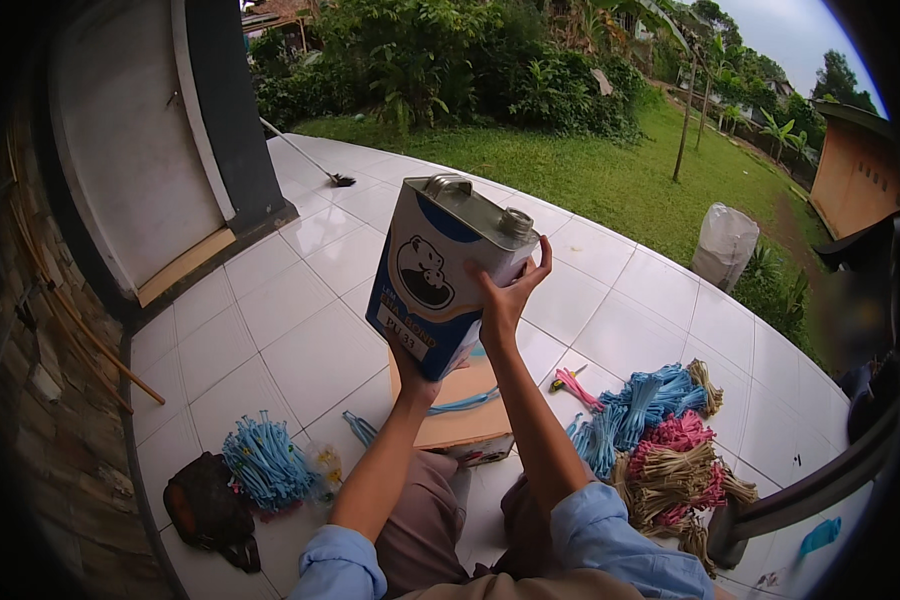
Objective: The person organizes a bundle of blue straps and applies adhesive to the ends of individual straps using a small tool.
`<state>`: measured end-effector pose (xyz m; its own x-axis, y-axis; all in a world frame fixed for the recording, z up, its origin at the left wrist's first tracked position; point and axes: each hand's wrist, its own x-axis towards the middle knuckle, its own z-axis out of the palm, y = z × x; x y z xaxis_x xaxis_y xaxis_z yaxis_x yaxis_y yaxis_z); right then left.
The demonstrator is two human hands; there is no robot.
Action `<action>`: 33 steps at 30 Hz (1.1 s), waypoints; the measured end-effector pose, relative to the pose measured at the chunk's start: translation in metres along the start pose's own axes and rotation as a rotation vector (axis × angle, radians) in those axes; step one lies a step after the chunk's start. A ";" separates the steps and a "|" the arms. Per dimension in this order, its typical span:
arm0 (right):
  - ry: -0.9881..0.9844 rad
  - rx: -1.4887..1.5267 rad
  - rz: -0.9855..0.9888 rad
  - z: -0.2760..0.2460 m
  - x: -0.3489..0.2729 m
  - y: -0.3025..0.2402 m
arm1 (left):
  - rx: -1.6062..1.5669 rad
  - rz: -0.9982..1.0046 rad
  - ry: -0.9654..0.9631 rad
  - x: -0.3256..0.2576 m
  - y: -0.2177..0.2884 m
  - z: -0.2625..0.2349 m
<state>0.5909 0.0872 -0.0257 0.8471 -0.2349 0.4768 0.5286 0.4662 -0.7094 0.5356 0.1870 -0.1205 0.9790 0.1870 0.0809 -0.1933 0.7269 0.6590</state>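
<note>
A large rectangular metal can (430,265), blue and white with a round dark emblem, is held up tilted in front of me. A handle and a round spout are on its silver top. My left hand (414,378) supports it from below at the lower corner, fingers mostly hidden behind it. My right hand (510,292) grips its right side near the spout, thumb on the front face. Beneath the can stands a cardboard box (450,430) between my legs, with light blue cords (467,401) lying across its top.
On the right lie bundles of blue cords (650,395), pink cords (678,432) and beige cords (665,475). Left are another blue bundle (267,462) and a dark bag (208,508). A broom (340,181) lies farther off on white tiles; a whitish sack (724,246) stands by the grass.
</note>
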 end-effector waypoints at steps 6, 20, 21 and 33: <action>0.107 0.200 0.275 0.001 -0.015 0.057 | 0.188 0.043 0.179 0.019 0.034 -0.056; 0.139 0.466 0.610 -0.021 -0.083 0.184 | 0.601 0.136 0.458 0.015 0.067 -0.138; 0.148 0.465 0.614 -0.021 -0.084 0.185 | 0.650 0.184 0.454 0.016 0.069 -0.140; 0.169 0.633 0.747 -0.034 -0.080 0.184 | 0.955 0.261 0.474 0.034 0.081 -0.095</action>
<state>0.6221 0.1631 -0.2126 0.9733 0.2091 -0.0948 -0.2295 0.9017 -0.3666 0.5475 0.3151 -0.1356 0.7512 0.6448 0.1415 -0.0613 -0.1452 0.9875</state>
